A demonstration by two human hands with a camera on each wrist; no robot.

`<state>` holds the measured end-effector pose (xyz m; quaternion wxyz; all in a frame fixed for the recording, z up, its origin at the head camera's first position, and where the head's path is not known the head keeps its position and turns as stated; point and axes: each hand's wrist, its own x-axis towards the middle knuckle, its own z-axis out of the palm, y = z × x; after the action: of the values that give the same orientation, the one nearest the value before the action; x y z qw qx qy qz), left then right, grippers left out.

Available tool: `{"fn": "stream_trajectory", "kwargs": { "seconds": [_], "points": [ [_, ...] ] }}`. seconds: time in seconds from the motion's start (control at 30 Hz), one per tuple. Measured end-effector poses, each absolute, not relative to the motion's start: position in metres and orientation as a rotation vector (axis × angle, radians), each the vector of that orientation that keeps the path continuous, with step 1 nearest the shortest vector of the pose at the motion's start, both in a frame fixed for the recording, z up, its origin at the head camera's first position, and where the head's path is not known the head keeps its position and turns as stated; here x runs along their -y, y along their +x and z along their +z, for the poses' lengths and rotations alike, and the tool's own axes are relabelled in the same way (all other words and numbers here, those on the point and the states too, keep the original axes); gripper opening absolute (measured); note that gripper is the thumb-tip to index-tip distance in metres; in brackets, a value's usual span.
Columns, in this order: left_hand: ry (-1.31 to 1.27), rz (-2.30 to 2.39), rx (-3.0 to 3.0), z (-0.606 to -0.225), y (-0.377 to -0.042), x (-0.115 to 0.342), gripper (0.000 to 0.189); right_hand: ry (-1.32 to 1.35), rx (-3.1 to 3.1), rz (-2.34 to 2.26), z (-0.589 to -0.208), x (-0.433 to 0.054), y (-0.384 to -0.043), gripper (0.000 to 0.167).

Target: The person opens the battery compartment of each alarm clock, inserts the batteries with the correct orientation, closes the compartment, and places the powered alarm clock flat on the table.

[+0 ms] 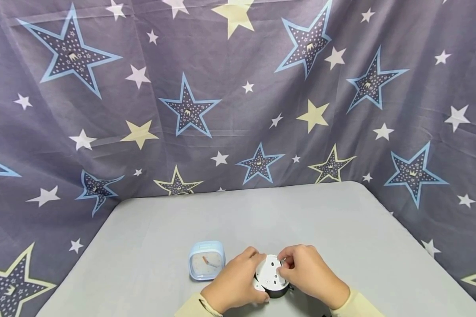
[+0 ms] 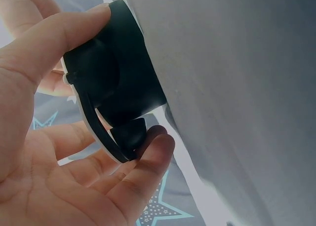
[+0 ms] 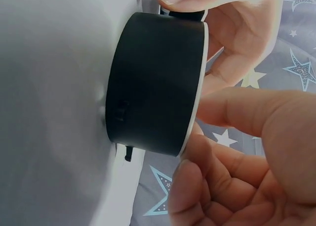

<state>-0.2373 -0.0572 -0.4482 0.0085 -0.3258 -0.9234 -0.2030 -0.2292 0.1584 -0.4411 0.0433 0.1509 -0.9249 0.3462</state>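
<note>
A round black case point(image 1: 277, 293) with a white back plate point(image 1: 267, 272) is held low over the table, plate side up. Its left side is gripped by my left hand point(image 1: 238, 281), thumb near the front and fingers at the far side. In the left wrist view, a small rounded black part point(image 2: 129, 135) juts from the case beside my fingertips. My right hand point(image 1: 309, 273) has its fingers curled, thumb and forefinger pinching at the plate's right part; I cannot tell what lies between them. A short black peg point(image 3: 128, 153) sticks out of the case in the right wrist view.
A light blue square alarm clock point(image 1: 207, 246) stands just left of my left hand, its face toward me. Both are on a pale grey table point(image 1: 150, 246). Dark cloth with a star pattern point(image 1: 230, 110) hangs behind and along the sides.
</note>
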Motion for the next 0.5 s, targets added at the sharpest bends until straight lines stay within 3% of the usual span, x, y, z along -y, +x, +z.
{"fn": "stream_trajectory", "kwargs": {
  "seconds": [0.5],
  "points": [
    [-1.041, -0.664, 2.874, -0.4477, -0.2371, 0.0575, 0.083, 0.494, 2.810, 1.025, -0.4394, -0.1558, -0.2251, 0.014]
  ]
}}
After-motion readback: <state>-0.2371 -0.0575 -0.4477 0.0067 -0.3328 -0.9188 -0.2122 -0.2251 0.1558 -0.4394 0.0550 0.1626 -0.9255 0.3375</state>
